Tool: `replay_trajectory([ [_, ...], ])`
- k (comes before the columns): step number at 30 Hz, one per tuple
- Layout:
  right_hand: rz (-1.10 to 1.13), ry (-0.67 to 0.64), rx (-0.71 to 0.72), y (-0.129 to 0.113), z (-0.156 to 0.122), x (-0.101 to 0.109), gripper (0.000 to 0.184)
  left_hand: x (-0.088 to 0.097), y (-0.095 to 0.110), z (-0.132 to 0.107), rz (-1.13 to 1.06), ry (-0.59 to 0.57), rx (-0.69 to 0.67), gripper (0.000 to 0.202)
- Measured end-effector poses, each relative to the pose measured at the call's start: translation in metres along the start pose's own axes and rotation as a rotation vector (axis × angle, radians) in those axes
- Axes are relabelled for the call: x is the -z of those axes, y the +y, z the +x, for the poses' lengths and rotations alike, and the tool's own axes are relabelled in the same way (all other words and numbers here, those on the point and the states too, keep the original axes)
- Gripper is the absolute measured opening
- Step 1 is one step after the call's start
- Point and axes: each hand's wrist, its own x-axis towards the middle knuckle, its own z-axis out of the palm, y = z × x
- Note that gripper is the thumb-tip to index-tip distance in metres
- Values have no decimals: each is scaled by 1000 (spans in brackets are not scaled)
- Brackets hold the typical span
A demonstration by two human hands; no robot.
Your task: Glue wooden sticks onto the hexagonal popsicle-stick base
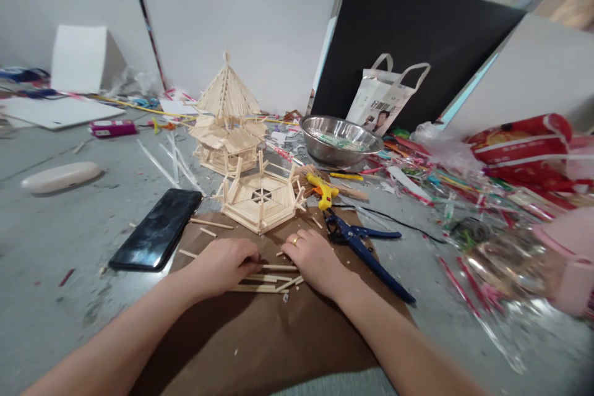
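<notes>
Brown sheeting (264, 340) bears loose wooden sticks (278, 268), unattached, between curled left hand (232, 258) and right hand (313, 260), their grip unclear, before a hexagonal stick frame (283, 201), its posts (239, 167) up but roofless.

Place: a craft or model-making workspace, improvised in look; whether in a home, school or studio cannot be told. Evidence: a pale wooden-stick pagoda model with a pointed roof (226, 99) and a low hexagonal wooden-stick frame (239, 201); a yellow hot-glue gun (323, 193); dark-blue long-handled cutters (374, 261) resting partly on a brown sheet (260, 340); loose pale cut sticks (278, 268) on that same sheet; a scuffed grey surface (60, 223), floor or worktop unclear, littered with coloured plastic scraps (408, 184); a round shiny metal bowl (334, 153); plain white upright panels (241, 12) and a large black board (413, 25) behind.
</notes>
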Motion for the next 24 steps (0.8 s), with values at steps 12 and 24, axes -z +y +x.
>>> replay_trajectory([
  [12, 1298, 124, -596, 17, -14, 6, 25, 2, 2, 3, -223, 3, 60, 31],
  [24, 307, 136, -312, 23, -13, 9, 21, 4, -4, 1, 18, 77, 214, 26],
])
